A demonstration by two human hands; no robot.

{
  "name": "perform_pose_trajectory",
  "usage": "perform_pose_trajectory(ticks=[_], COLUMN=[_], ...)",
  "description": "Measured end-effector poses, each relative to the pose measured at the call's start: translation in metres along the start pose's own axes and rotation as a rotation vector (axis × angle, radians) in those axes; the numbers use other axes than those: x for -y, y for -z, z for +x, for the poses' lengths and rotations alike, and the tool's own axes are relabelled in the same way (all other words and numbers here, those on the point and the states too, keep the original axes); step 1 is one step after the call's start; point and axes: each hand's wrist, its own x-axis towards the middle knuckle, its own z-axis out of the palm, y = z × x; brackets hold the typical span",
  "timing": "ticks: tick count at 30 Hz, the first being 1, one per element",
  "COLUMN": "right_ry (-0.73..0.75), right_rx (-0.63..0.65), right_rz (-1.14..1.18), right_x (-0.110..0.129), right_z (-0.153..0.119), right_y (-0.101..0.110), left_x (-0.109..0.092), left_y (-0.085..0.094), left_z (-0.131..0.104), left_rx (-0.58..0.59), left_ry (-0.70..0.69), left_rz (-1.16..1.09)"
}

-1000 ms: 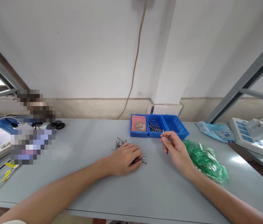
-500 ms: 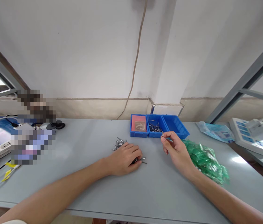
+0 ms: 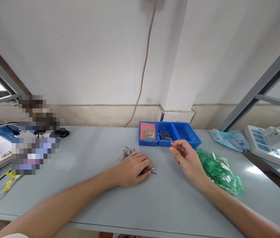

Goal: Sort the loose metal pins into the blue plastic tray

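My left hand (image 3: 133,168) rests palm down on the grey table, its fingers curled over a bunch of small metal rivets (image 3: 152,169) whose thin stems poke out by the fingertips. More loose rivets (image 3: 127,152) lie in a pile just behind that hand. My right hand (image 3: 183,154) is raised in front of the blue bins, thumb and index finger pinching one small rivet (image 3: 171,142) upright. Behind it, the middle blue bin (image 3: 164,143) contains many similar rivets. What lies under my left palm is hidden.
The left bin (image 3: 148,142) holds a red card and a small bag of parts; the right bin (image 3: 188,132) stands beside the middle one. Crumpled green plastic bags (image 3: 220,172) lie by my right forearm. Farther right are a blue plastic packet (image 3: 229,139) and a power strip (image 3: 266,145).
My right hand has shifted slightly left, and the pinched rivet now shows more above the fingertips. My left hand has stayed in place.
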Motion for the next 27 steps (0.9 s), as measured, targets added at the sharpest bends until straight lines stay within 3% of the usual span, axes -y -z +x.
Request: perform_pose_trajectory(ticks=[27], right_ry=[0.018], right_rx=[0.001], right_rz=[-0.054], right_x=[0.0046], right_z=[-0.0005], right_y=[0.0003], left_x=[0.0003], left_y=[-0.0005], left_z=[0.0006], left_rx=[0.002], left_ry=[0.003], left_rz=[0.004])
